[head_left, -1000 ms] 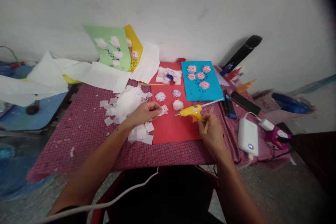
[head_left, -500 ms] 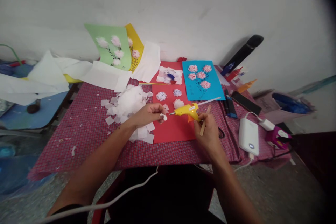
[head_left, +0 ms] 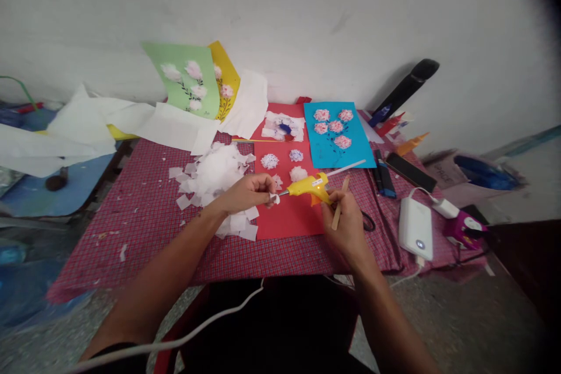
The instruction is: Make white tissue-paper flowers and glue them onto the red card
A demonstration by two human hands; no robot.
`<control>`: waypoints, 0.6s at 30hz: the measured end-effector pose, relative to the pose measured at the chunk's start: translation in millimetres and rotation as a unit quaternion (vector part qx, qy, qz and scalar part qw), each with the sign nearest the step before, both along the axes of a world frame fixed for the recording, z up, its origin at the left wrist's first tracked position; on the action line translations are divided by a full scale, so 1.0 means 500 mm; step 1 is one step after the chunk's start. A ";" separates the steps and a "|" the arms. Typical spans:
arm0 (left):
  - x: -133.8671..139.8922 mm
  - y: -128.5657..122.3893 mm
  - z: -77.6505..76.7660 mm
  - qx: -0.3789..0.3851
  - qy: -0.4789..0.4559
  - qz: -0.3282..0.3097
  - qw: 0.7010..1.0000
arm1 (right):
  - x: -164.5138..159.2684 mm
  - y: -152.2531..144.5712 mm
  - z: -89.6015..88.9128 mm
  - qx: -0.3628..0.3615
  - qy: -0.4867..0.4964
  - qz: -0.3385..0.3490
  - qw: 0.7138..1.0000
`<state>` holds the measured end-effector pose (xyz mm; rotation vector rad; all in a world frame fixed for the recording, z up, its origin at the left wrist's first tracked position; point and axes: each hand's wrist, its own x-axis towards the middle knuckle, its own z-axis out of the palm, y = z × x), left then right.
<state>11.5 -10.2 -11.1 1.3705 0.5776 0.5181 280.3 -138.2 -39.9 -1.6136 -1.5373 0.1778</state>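
Observation:
Pinched in my left hand (head_left: 252, 193) is a small scrap of white tissue paper (head_left: 275, 199). My right hand (head_left: 345, 216) is closed round a yellow glue gun (head_left: 310, 186) and also keeps a flat wooden stick (head_left: 340, 205) between its fingers. The gun's metal nozzle is at the tissue scrap, and a clear glue stick (head_left: 348, 168) sticks out of its back end. Below both hands lies a red sheet (head_left: 289, 225) bearing several crumpled paper flowers (head_left: 269, 161). A heap of cut white tissue pieces (head_left: 219, 169) sits beside my left hand.
A blue card (head_left: 339, 153) with pink flowers lies behind the gun. Green (head_left: 197, 79) and yellow cards lean on the wall. At right are a phone (head_left: 411, 172), a white power bank (head_left: 414, 228) and a pink plug box (head_left: 467, 231). A white cable (head_left: 210, 322) crosses in front.
The glue gun has moved a little left and down, bringing its nozzle to the tissue scrap in my left hand. My left hand has barely moved.

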 end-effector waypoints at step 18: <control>-0.002 0.001 -0.001 0.024 0.031 -0.003 0.999 | -0.007 0.005 -0.005 0.003 -0.004 0.007 1.000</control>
